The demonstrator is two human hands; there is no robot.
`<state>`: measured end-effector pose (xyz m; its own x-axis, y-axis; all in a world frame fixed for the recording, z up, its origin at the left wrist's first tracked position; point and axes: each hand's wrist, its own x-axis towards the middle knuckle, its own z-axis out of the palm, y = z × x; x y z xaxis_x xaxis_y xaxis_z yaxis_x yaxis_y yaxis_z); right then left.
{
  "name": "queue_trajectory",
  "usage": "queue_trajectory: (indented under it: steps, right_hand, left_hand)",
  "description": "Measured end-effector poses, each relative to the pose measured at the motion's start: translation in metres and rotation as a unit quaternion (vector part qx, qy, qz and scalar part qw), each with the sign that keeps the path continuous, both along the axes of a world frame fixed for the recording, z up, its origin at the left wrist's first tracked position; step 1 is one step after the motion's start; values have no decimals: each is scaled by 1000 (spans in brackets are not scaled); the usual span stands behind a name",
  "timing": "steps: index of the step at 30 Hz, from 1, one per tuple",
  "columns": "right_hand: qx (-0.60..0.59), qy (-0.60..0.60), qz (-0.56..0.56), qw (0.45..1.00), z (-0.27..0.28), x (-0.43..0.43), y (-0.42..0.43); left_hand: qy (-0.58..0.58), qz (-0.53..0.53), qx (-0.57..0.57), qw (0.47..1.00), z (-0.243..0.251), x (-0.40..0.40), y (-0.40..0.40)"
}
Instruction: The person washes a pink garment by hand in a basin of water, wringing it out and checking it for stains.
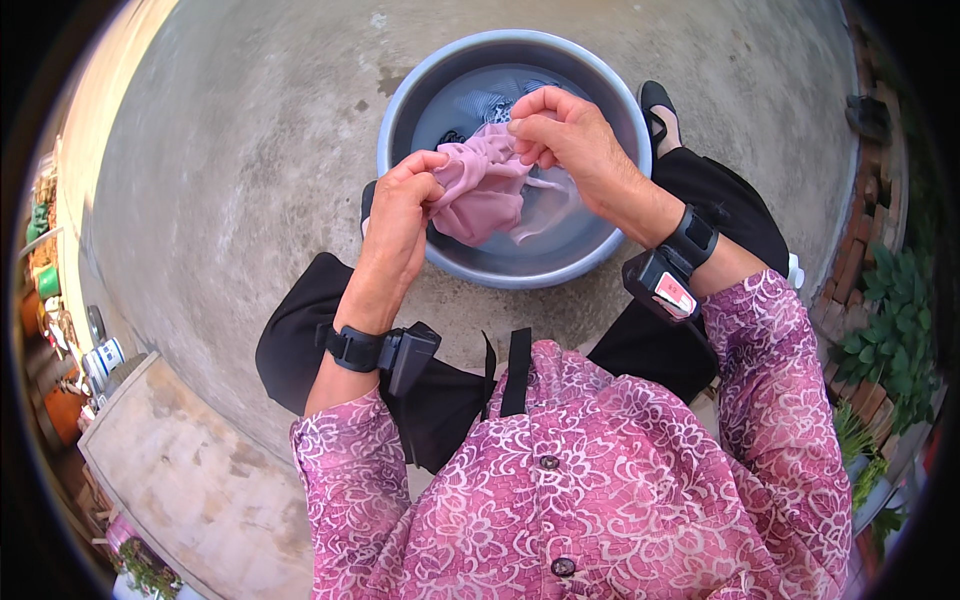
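Observation:
A wet pink cloth garment (484, 191) hangs bunched between my two hands over a round blue-grey basin (517, 281). My left hand (405, 199) pinches its left edge between thumb and fingers. Higher up on the right, my right hand (566, 142) grips the upper edge with thumb and index finger. The lower right part of the cloth trails into the cloudy water (450, 112). Under the surface lies a blue-and-white patterned cloth (495, 109), partly hidden by my right hand and the pink fabric. A dark item shows just above the pink cloth.
The basin stands on a concrete floor (225, 150) between my feet. A pale slab (202, 465) lies at lower left, with buckets and assorted containers beyond it. Along the right run a row of bricks (851, 255), dark shoes (868, 118) and leafy plants (892, 337).

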<state>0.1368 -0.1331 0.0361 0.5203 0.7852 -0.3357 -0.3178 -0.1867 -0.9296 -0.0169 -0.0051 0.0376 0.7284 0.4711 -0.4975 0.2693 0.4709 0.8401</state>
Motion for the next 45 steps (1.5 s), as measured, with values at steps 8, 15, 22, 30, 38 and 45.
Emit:
queue_trajectory:
  steps: [8, 15, 22, 30, 38, 45]
  right_hand:
    - [23, -242, 172, 955, -7, -15, 12]
    - [42, -92, 198, 975, -8, -17, 11]
    - [-37, -18, 96, 995, -18, -4, 11]
    - [-18, -27, 83, 996, 5, 8, 7]
    - [21, -39, 27, 999, 2, 20, 5]
    - [42, 34, -28, 998, 19, 29, 6]
  left_hand:
    - [-121, 3, -184, 975, 5, -2, 6]
    - [-104, -30, -127, 986, 8, 4, -2]
    - [4, 63, -45, 997, 2, -2, 7]
    - [51, 36, 3, 998, -3, -4, 7]
    - [145, -75, 76, 984, -47, -12, -1]
    - [300, -226, 229, 898, -181, -62, -11]
